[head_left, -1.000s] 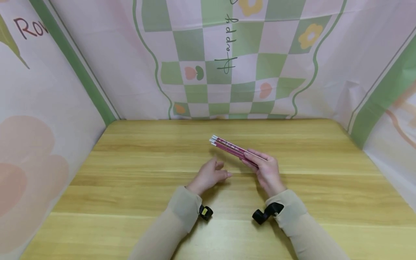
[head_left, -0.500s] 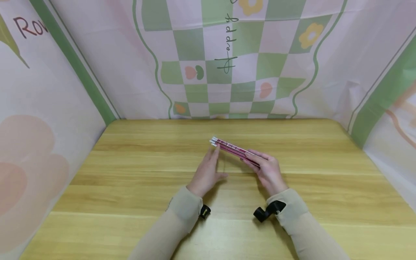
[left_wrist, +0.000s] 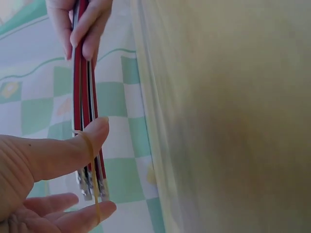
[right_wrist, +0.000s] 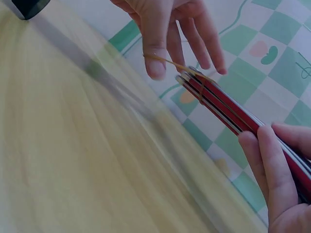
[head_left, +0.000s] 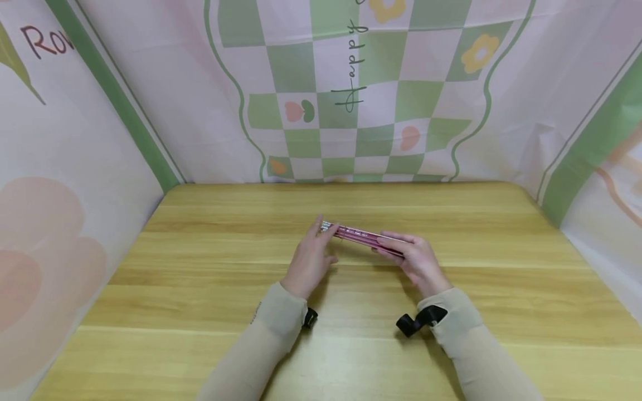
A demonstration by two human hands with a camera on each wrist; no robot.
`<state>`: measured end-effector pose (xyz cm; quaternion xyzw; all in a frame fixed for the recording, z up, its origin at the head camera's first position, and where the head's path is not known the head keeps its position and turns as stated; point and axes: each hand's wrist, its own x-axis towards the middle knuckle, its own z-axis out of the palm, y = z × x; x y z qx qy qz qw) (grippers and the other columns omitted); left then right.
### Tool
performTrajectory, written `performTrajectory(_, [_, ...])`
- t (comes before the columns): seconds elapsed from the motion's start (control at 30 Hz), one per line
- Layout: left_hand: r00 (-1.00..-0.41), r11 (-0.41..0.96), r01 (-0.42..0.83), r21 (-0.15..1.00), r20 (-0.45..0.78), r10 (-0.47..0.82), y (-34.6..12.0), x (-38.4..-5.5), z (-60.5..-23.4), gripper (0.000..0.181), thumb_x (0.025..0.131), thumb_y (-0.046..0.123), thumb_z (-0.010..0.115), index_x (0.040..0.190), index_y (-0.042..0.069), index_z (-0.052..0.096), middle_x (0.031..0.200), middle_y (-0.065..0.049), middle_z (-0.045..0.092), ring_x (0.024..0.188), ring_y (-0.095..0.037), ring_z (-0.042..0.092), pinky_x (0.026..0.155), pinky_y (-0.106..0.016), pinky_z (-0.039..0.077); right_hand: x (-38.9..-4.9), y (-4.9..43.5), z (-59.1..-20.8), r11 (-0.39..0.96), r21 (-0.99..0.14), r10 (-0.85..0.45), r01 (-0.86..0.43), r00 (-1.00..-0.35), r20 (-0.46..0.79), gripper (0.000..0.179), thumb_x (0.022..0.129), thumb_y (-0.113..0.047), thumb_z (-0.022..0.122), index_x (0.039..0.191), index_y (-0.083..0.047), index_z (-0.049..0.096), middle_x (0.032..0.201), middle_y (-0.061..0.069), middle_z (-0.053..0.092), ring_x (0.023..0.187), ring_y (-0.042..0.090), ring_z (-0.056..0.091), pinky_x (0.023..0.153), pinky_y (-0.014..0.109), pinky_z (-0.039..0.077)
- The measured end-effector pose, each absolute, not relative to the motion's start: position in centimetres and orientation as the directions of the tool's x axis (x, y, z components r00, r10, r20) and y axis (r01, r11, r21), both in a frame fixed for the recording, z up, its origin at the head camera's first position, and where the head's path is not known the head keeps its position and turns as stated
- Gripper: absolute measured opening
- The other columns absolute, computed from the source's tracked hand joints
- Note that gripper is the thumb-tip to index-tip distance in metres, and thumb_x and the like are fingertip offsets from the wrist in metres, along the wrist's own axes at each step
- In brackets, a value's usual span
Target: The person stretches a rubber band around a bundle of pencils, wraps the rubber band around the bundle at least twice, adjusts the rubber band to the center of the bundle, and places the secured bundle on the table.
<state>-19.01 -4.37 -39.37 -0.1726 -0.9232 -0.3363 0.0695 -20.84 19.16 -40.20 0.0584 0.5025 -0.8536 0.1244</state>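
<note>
My right hand point(head_left: 420, 262) grips a bundle of several red pencils point(head_left: 358, 236), held above the table with their eraser ends pointing left. In the right wrist view, a thin yellowish rubber band point(right_wrist: 201, 92) wraps the pencils near those ends. A stretch of it runs out to the thumb of my left hand point(head_left: 307, 263). The left wrist view has the band point(left_wrist: 91, 153) pulled long between that thumb and a finger, across the metal ferrules. My left thumb and fingers are spread apart and fairly straight around the eraser ends.
Beneath both hands lies a wood-grain table point(head_left: 200, 312). A printed cloth point(head_left: 381, 111) with green checks hangs behind its far edge, and more cloth hangs at both sides. A black camera mount point(head_left: 421, 321) sits on my right wrist, another point(head_left: 310, 318) on my left.
My left hand has opened from a curled pose and moved up and left to the eraser ends, spreading thumb and fingers. The pencils' left end has dropped slightly; my right hand keeps its grip.
</note>
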Motion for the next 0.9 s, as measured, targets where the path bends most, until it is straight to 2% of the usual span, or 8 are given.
performTrajectory(0.2, [-0.887, 0.716, 0.455, 0.529, 0.336, 0.316, -4.9, -19.2, -39.3, 0.070, 0.078, -0.001, 0.079, 0.142, 0.014, 0.054, 0.160, -0.017, 0.030, 0.136, -0.037, 0.047, 0.102, -0.035, 0.049, -21.0, 19.9, -39.9, -0.415, -0.871, -0.205, 0.264, -0.960, -0.194, 0.024, 0.091, 0.012, 0.060, 0.091, -0.005, 0.077, 0.092, 0.010, 0.075, 0.078, 0.024, 0.076, 0.078, 0.025, 0.059])
performTrajectory(0.37, [-0.888, 0.735, 0.453, 0.504, 0.323, 0.326, -5.4, -19.5, -38.7, 0.067, 0.077, 0.002, 0.081, 0.138, 0.012, 0.057, 0.155, -0.018, 0.040, 0.132, -0.037, 0.052, 0.102, -0.039, 0.050, -21.0, 20.3, -39.7, -0.413, -0.877, -0.232, 0.245, -0.960, -0.158, 0.028, 0.093, 0.012, 0.057, 0.090, -0.006, 0.077, 0.093, 0.010, 0.075, 0.078, 0.025, 0.076, 0.077, 0.025, 0.059])
performTrajectory(0.5, [-0.902, 0.712, 0.431, 0.555, 0.276, 0.331, -5.9, -19.7, -38.2, 0.068, 0.075, 0.003, 0.082, 0.138, 0.011, 0.058, 0.152, -0.019, 0.044, 0.134, -0.038, 0.049, 0.107, -0.044, 0.045, -21.0, 20.4, -39.6, -0.404, -0.882, -0.250, 0.243, -0.957, -0.149, 0.029, 0.093, 0.012, 0.057, 0.090, -0.007, 0.077, 0.093, 0.010, 0.075, 0.079, 0.025, 0.076, 0.077, 0.025, 0.059])
performTrajectory(0.8, [-0.906, 0.604, 0.401, 0.689, 0.201, 0.373, -6.4, -20.1, -37.9, 0.068, 0.076, 0.008, 0.084, 0.138, 0.012, 0.058, 0.149, -0.018, 0.049, 0.137, -0.035, 0.047, 0.112, -0.044, 0.040, -20.9, 20.4, -39.6, -0.333, -0.914, -0.274, 0.233, -0.951, -0.143, 0.031, 0.092, 0.011, 0.058, 0.090, -0.012, 0.078, 0.093, 0.007, 0.076, 0.080, 0.021, 0.075, 0.076, 0.027, 0.060])
performTrajectory(0.9, [-0.916, 0.572, 0.361, 0.736, 0.165, 0.366, -6.4, -20.1, -38.0, 0.067, 0.076, 0.008, 0.083, 0.138, 0.013, 0.058, 0.147, -0.015, 0.052, 0.137, -0.033, 0.047, 0.113, -0.044, 0.039, -20.9, 20.5, -39.6, -0.314, -0.920, -0.280, 0.233, -0.949, -0.145, 0.031, 0.092, 0.011, 0.059, 0.090, -0.013, 0.079, 0.093, 0.006, 0.076, 0.080, 0.020, 0.075, 0.076, 0.027, 0.060])
